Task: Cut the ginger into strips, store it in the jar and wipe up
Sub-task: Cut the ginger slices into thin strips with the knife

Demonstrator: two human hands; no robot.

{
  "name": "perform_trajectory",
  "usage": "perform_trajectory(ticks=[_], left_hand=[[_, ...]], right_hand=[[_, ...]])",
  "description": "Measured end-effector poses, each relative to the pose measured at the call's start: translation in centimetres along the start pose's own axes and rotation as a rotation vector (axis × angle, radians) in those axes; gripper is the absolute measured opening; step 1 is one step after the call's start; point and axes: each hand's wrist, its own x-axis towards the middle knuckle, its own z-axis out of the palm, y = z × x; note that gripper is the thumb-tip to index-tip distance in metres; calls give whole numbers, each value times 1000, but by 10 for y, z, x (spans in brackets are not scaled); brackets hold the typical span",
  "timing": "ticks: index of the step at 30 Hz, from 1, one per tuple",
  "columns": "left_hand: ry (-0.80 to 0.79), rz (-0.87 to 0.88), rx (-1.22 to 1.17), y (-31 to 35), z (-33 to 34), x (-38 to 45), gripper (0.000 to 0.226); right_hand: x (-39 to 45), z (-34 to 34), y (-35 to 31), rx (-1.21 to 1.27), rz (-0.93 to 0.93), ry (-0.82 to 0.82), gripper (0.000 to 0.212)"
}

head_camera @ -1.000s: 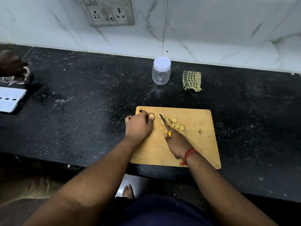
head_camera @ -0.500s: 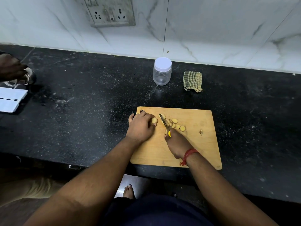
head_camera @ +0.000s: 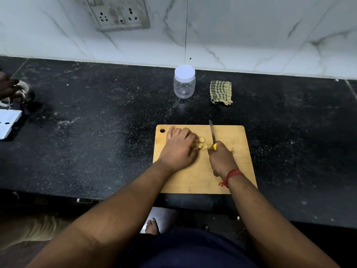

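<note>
At centre frame the ginger (head_camera: 201, 143) lies as round slices on the cutting board (head_camera: 202, 176), not yet strips. The left hand (head_camera: 179, 149) gathers them with curled fingers; the right hand (head_camera: 222, 159) grips the knife (head_camera: 212, 134). The jar (head_camera: 184, 82) stands capped and empty above, cloth (head_camera: 220, 91) unused.

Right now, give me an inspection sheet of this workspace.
Surface: black speckled counter, dusty; wooden cutting board at its front edge.
Job's things: ginger slices on the board; jar upright, white lid on, looks empty; folded checked cloth to its right.
Clutter: white perforated piece and a metal vessel at far left, another person's hand on it.
Hands: left hand gathers slices; right hand grips a yellow-handled knife.
Cables: nothing seen.
Surroundings: marble wall, socket panel.
</note>
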Motion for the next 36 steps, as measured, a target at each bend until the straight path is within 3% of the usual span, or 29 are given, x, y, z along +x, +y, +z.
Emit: perform_trajectory(ticks=[7, 17, 23, 28, 36], left_hand=[[-164, 152, 81, 22, 13, 14, 43], [-76, -46, 189, 13, 9, 5, 33], [-123, 28, 114, 36, 10, 20, 43], [-210, 37, 157, 52, 12, 32, 32], [-126, -76, 98, 29, 11, 18, 28]], right_hand=[[6, -16, 18, 125, 64, 53, 15], [2, -19, 28, 82, 66, 35, 18], [1, -21, 26, 105, 74, 24, 20], [-4, -25, 30, 129, 76, 23, 16], [-2, -28, 37, 153, 83, 1, 15]])
